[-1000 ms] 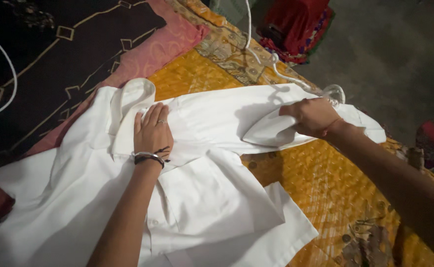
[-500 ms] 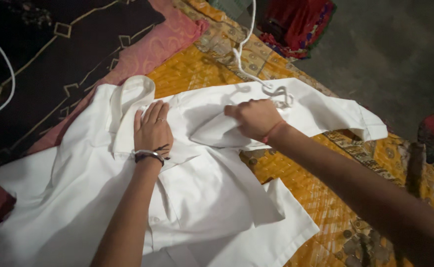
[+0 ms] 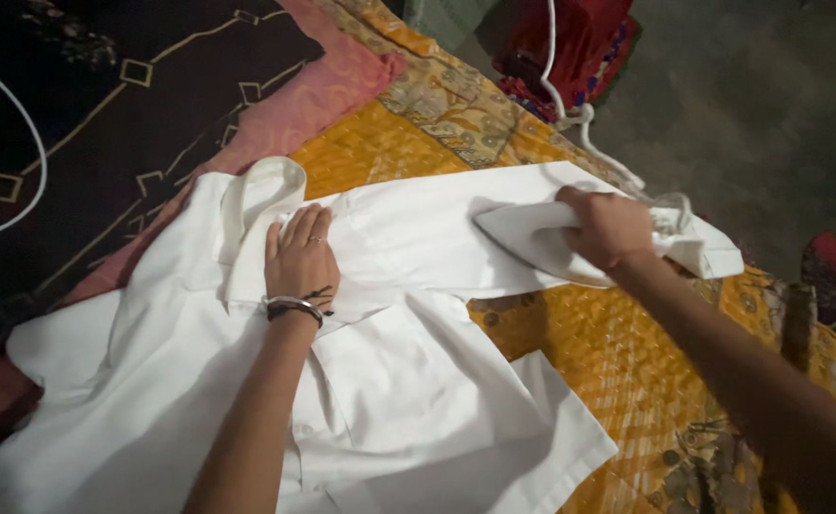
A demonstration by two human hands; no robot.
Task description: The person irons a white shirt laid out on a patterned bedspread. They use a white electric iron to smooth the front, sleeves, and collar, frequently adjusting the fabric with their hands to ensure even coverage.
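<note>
A white shirt (image 3: 408,381) lies spread on a yellow patterned cloth (image 3: 608,362). My left hand (image 3: 301,255) rests flat on the shirt by its collar (image 3: 251,200), fingers together, a bracelet on the wrist. My right hand (image 3: 608,227) grips the handle of a white clothes iron (image 3: 532,243), which sits on the shirt's sleeve (image 3: 437,228) near the cuff end. The iron's white cord (image 3: 580,119) runs up from it toward the top of the view.
A pink cloth (image 3: 294,95) and a dark patterned cloth (image 3: 104,105) lie at the upper left, with another white cord (image 3: 28,133) across them. A red bundle (image 3: 570,48) sits at the top. Bare grey floor (image 3: 761,105) is at the upper right.
My right hand has slid the iron back to the right along the sleeve, after moving it left half a second ago. The cord swung with it. My left hand stayed put.
</note>
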